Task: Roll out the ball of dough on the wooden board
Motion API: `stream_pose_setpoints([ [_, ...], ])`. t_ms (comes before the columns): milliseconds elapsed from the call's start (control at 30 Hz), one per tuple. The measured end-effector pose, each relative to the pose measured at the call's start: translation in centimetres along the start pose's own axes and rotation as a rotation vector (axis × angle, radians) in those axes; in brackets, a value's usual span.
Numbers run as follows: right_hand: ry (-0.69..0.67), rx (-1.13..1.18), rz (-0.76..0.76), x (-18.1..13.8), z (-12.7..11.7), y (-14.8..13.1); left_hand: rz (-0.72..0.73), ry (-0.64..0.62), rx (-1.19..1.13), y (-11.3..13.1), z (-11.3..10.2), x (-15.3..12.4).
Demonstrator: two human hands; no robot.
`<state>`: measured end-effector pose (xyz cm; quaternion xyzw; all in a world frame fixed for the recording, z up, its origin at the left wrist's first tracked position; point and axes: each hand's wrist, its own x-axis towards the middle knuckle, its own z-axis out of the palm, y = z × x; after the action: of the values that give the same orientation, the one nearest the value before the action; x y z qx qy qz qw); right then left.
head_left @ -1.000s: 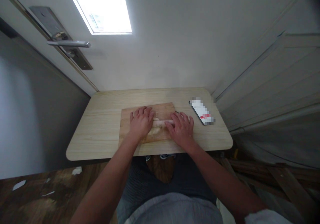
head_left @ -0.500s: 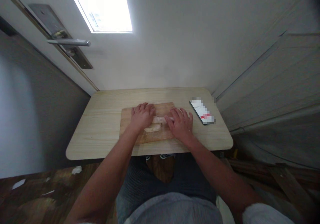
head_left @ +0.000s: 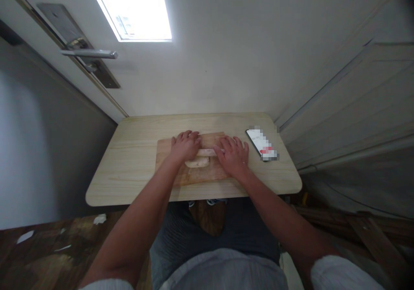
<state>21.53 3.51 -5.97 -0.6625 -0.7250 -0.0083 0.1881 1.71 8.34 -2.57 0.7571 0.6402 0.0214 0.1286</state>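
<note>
A pale rolling pin [head_left: 206, 152] lies crosswise over a wooden board [head_left: 163, 152]. My left hand [head_left: 186, 145] covers its left end, palm down, with the fingers bent over it. On the right end rests my right hand [head_left: 233, 154], its thumb along the pin and its fingers reaching over the far side. Directly below the pin, on my side of it, is a flattened strip of pale dough [head_left: 198, 162]. The pin meets or overlaps the dough's far edge. Both ends of the pin are hidden under my hands.
The board lies on a small light wooden table [head_left: 119, 160] with rounded corners. A phone [head_left: 261, 145] lies to the right of my right hand. Behind the table stands a white door with a metal handle [head_left: 89, 54]. Paper scraps [head_left: 99, 219] litter the floor at left.
Both hands and the rolling pin have shifted slightly away from me across the board. The dough strip now sits a little farther left and looks somewhat broader.
</note>
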Motion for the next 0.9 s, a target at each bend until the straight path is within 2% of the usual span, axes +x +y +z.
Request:
stream_pose_setpoints([
  [367, -0.023, -0.022, 0.027, 1.2, 0.3, -0.1, -0.01, -0.048, 0.017, -0.2, 0.0, 1.5],
  [900, -0.054, -0.048, 0.057, 2.0, 0.1, -0.2, -0.008, -0.027, -0.003, -0.2, -0.1, 2.2],
])
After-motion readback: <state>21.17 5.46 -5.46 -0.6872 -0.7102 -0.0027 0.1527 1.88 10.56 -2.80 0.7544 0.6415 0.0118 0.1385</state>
